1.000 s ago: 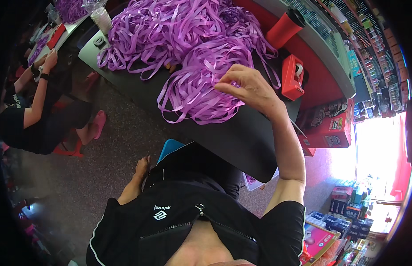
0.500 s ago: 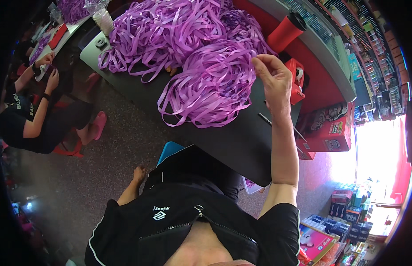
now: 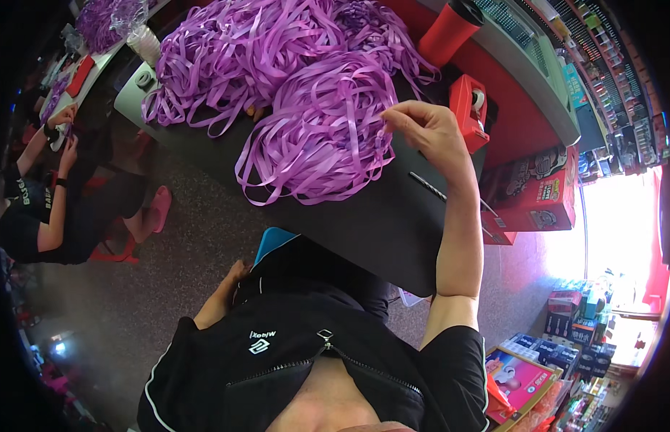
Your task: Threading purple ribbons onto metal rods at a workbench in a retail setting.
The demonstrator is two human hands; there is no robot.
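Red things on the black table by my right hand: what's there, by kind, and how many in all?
Red cup: 1
Red tape dispenser: 1
Red printed box, at the table's far edge: 1
Total: 3
The right hand pinches purple ribbon, beside the dispenser.

Black short-sleeve zip top (image 3: pixel 306 360) w/ white piping, small chest logo.

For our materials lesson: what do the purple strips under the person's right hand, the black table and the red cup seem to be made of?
Purple strips: likely thin satin or plastic ribbon; flat, limp, curling loops with a soft sheen. Black table: probably laminate or painted board; smooth, matte, evenly dark. Red cup: seemingly plastic or coated metal; uniform colour, dark lid. The right hand pinches a strip.
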